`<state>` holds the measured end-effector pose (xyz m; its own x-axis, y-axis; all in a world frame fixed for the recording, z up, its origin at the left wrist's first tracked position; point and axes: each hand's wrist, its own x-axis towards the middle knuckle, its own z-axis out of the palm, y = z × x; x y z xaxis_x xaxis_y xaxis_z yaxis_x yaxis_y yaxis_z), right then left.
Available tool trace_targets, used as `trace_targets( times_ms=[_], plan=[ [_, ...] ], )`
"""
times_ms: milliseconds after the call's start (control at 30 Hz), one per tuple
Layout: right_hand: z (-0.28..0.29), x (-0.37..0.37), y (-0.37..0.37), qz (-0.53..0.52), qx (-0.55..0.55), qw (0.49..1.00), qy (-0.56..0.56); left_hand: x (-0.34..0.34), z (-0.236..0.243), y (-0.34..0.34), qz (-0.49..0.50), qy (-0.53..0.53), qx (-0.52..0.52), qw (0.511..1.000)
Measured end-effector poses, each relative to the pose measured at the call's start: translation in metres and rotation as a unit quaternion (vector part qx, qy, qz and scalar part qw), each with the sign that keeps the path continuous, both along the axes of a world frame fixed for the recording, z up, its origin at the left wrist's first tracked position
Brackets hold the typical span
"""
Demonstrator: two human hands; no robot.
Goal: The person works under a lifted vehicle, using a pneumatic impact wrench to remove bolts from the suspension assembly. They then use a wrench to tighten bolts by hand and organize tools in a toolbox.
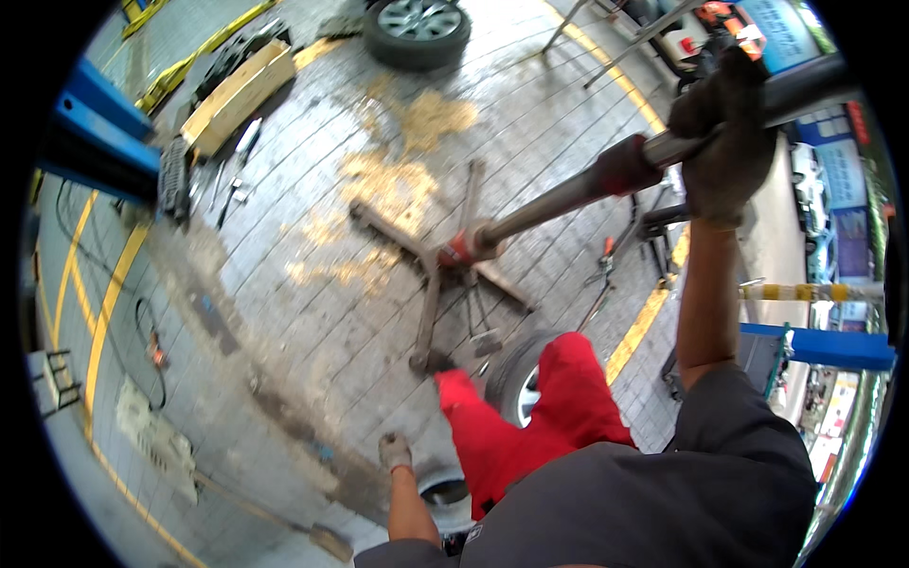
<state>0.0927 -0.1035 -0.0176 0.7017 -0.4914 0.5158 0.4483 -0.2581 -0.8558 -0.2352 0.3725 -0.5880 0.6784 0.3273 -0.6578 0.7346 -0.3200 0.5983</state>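
Right hand, upper right of the frame: gloved, glove grimy, arm raised. Fingers were closed around the upper part of a metal stand, wrapped about its thick pole above the red collar.

The stand ran aslant from the upper right down to the middle of the frame, where its pole met a red hub. Four legs spread from the hub across the paved floor. A dark shoe was right by the end of the lowest leg; contact could not be made out.

Left hand, lower middle: gloved, low beside the body, small in view. Fingers looked curled; how far closed, and whether anything lay in the palm, I could not tell. Nearest to it was a tyre, just to the lower right.

Around: sawdust lay scattered left of the hub and above it. One wheel lay at the top middle; another showed partly behind the red trousers. Upper left, a wooden box near a blue post. Lower left, a broom on the floor.
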Motion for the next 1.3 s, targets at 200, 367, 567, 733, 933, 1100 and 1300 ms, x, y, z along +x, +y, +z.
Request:
trace_targets(
  times_ms=[200, 367, 567, 733, 933, 1100, 1300],
  plan=[
    [-0.082, -0.009, 0.038, -0.05, -0.008, 0.999, -0.004, 0.241, 0.062, -0.249, -0.146, -0.214, -0.164, 0.952],
    [-0.064, 0.016, 0.033, -0.084, 0.087, 0.993, -0.006, 0.329, 0.169, -0.372, -0.233, -0.311, -0.242, 0.889],
    [-0.048, 0.012, 0.02, -0.096, 0.025, 0.993, 0.058, 0.307, 0.157, -0.364, -0.264, -0.303, -0.266, 0.876],
    [-0.047, 0.021, 0.032, -0.101, 0.017, 0.994, 0.04, 0.308, 0.158, -0.353, -0.262, -0.3, -0.258, 0.88],
    [-0.041, 0.014, 0.037, -0.075, 0.033, 0.994, 0.075, 0.297, 0.156, -0.34, -0.252, -0.284, -0.239, 0.894],
    [-0.063, 0.037, 0.029, -0.078, -0.04, 0.995, 0.047, 0.28, 0.118, -0.293, -0.186, -0.258, -0.22, 0.922],
    [-0.042, -0.023, -0.044, -0.18, -0.346, 0.915, 0.104, 0.131, 0.073, -0.126, -0.072, -0.116, -0.138, 0.981]
  ],
)
